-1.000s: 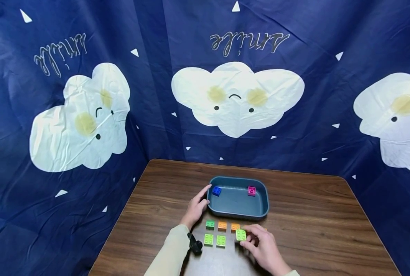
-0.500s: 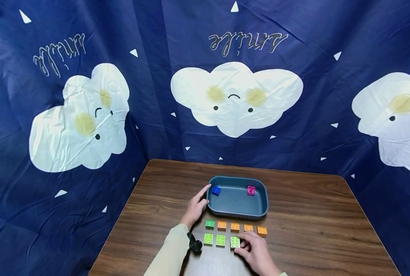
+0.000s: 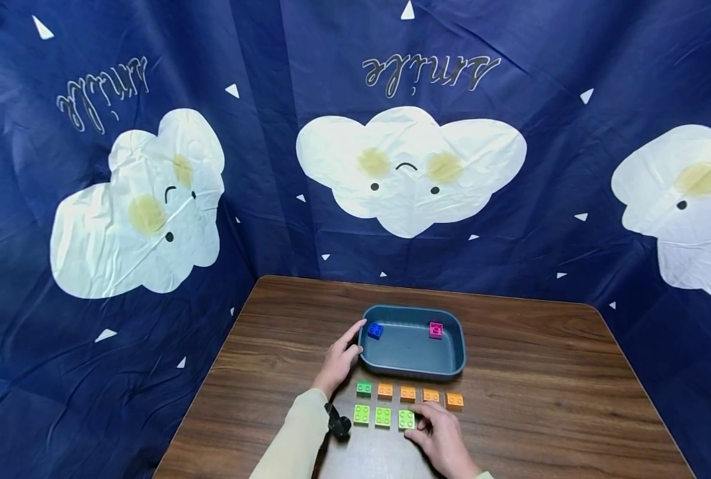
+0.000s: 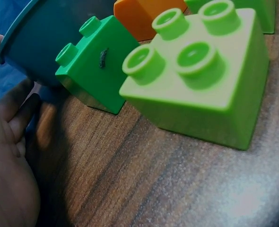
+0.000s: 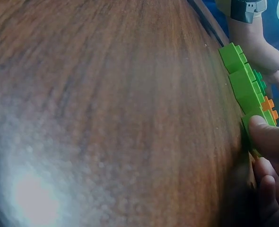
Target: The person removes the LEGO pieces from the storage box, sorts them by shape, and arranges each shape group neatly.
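Note:
My right hand (image 3: 443, 439) pinches a lime-green toy brick (image 3: 406, 420) between thumb and fingers, at the right end of the front row. In the right wrist view, the thumb (image 5: 267, 135) presses on the brick's near side. My left hand (image 3: 337, 362) rests against the left side of a dark blue-grey tub (image 3: 412, 371), its index finger straight along the rim. The tub contains a blue brick (image 3: 375, 330) and an upturned pink brick (image 3: 435, 330). Two more lime-green bricks, one at the left (image 3: 361, 415) and one beside it (image 3: 382, 417), stand in the front row.
Behind the lime bricks runs a row with a dark green brick (image 3: 364, 388) and several orange bricks (image 3: 408, 393). The wooden table (image 3: 547, 386) is backed by a blue curtain (image 3: 259, 166) with clouds. A black wrist device (image 3: 338, 423) sits beside the left sleeve.
My right hand has moved left and down with the lime-green brick, bringing it into line with the front row. It has shifted only slightly in the last half second. The left hand stays put.

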Tool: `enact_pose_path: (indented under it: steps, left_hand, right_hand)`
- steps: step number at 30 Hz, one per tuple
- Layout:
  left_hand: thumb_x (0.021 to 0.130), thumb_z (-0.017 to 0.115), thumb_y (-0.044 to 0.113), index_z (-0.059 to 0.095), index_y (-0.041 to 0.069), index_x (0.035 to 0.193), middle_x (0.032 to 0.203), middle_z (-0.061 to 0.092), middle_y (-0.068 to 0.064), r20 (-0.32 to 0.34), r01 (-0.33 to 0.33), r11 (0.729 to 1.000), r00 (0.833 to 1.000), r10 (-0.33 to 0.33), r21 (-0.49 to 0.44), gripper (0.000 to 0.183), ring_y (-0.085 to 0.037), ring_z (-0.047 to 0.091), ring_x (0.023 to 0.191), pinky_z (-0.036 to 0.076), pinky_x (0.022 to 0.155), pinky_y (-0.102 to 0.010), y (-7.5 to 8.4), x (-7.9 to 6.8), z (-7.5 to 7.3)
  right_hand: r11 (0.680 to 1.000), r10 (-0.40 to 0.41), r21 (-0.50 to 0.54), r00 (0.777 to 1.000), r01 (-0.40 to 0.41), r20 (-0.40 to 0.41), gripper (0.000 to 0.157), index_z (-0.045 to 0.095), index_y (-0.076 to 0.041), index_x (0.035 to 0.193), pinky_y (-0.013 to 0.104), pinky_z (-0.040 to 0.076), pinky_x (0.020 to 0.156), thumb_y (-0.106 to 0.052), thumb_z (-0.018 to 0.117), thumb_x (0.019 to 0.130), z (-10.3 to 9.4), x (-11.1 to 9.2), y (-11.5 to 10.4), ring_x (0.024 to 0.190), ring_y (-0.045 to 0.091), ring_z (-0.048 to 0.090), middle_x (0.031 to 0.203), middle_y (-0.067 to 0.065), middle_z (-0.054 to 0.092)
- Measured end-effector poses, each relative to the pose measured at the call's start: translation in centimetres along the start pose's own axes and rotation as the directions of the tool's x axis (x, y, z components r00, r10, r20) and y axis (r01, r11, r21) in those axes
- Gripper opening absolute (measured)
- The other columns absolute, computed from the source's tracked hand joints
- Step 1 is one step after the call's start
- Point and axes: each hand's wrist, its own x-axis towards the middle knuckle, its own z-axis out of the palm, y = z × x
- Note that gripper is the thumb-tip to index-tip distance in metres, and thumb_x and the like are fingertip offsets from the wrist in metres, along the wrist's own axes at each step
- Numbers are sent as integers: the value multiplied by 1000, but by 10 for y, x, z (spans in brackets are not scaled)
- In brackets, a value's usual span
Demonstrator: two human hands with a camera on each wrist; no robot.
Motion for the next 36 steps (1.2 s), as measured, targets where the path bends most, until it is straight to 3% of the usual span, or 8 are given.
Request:
enact_pose_path:
  steps: [11,20,36]
  left_hand:
    - [98,55,15,50,44,155,141,57,-3,-3,4,1000,1000,-4,12,63,-19,55,80,41,91,-41,1,-1,0]
    - [98,56,15,52,39,155,141,58,-6,-5,0,1000,1000,0,-3,62,-18,52,67,43,81,-36,-1,0,-1]
    - [98,55,14,51,38,156,133,61,-8,-2,-9,1000,1000,9,10,63,-16,52,68,44,81,-36,-3,1,1]
  right_hand:
    - [1000,-7,-10,1000,7,-31,37,79,-12,101,22,48,65,-8,96,69,3,-2,1,72,-2,56,89,-15,62]
    - [1000,2,-12,1000,-2,-18,36,79,-12,102,22,49,66,-9,96,70,2,-2,1,73,-2,57,91,-14,64]
    - [1000,16,-16,1000,-17,-20,36,79,-10,102,23,50,67,-9,96,70,2,-2,-1,73,-1,58,91,-12,65]
